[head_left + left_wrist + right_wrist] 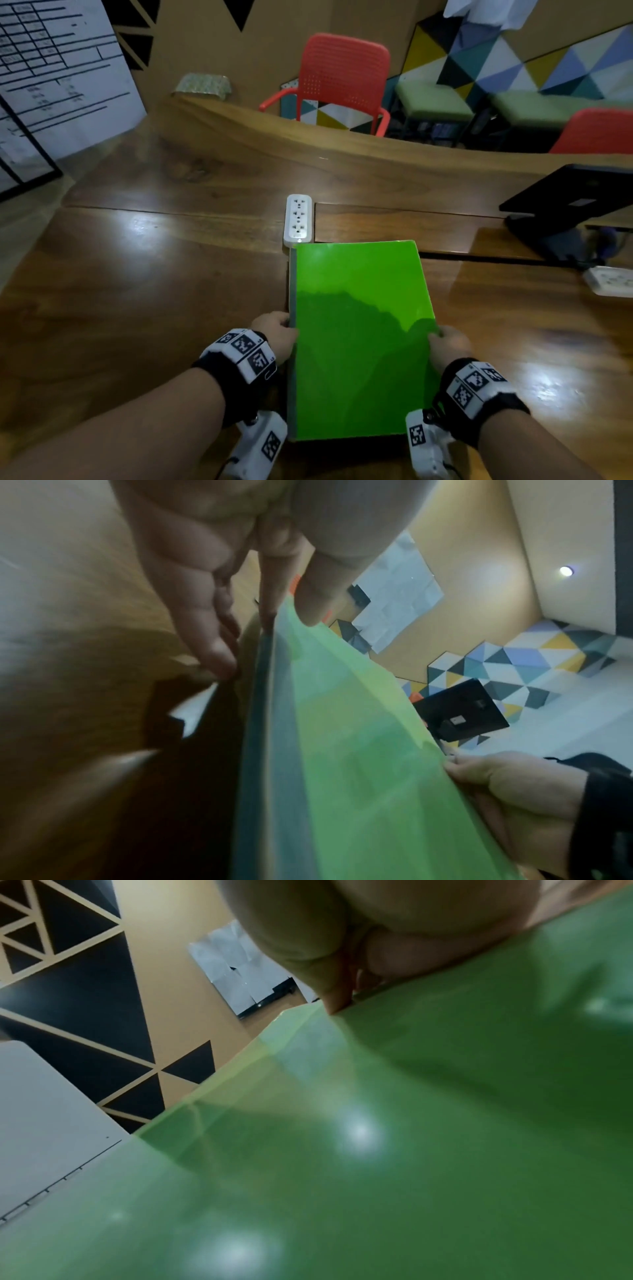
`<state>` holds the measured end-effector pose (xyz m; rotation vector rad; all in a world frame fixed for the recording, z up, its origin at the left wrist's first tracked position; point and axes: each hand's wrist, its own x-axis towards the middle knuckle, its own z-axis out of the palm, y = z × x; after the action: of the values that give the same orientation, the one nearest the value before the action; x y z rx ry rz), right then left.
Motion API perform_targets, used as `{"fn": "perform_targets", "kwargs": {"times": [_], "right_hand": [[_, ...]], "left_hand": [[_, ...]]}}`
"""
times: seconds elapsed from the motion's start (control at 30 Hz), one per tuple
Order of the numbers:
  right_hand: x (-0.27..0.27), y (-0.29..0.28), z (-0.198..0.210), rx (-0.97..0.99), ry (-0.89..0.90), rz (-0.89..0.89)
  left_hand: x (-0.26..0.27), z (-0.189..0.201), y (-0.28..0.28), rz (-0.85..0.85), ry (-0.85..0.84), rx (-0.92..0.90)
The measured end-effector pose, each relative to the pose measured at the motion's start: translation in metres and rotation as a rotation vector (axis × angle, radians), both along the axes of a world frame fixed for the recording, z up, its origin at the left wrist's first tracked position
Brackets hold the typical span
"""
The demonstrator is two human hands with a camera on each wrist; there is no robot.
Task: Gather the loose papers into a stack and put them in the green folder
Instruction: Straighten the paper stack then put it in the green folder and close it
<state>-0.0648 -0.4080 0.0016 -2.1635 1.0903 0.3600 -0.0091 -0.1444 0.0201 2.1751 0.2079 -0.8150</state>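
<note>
The green folder (359, 325) is closed, its grey spine on the left, over the wooden table (137, 308) in front of me. My left hand (274, 329) holds the spine edge. In the left wrist view the left hand (267, 639) has its thumb on the green folder (342, 750) and its fingers down beside the spine. My right hand (445, 342) pinches the right edge, thumb on top. The right wrist view shows the right hand (339, 999) at the edge of the green folder (377, 1150). No loose papers show in any view. I cannot tell whether the folder lies flat.
A white power strip (298, 219) lies just beyond the folder's far left corner. A black laptop on a stand (565, 205) and a second power strip (611, 281) sit at the right. A printed sheet (51, 85) hangs at the far left; a red chair (342, 78) stands behind the table.
</note>
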Motion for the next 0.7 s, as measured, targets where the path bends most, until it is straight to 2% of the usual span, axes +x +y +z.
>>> {"fn": "perform_targets", "kwargs": {"times": [0.17, 0.27, 0.4, 0.53, 0.7], "right_hand": [[0.028, -0.05, 0.016, -0.057, -0.014, 0.084], [0.037, -0.075, 0.017, -0.067, 0.036, 0.056], [0.053, -0.088, 0.009, -0.003, 0.012, -0.038], [0.092, -0.087, 0.006, -0.017, -0.004, -0.062], [0.125, -0.082, 0.005, -0.05, 0.047, -0.012]], "left_hand": [[0.005, -0.013, -0.025, 0.04, 0.142, -0.184], [0.007, -0.016, -0.045, 0.032, 0.124, -0.247], [0.027, -0.018, -0.06, -0.037, -0.028, -0.236], [0.047, -0.016, -0.059, -0.078, -0.028, -0.202], [0.055, -0.024, -0.053, -0.009, -0.014, -0.178]]}}
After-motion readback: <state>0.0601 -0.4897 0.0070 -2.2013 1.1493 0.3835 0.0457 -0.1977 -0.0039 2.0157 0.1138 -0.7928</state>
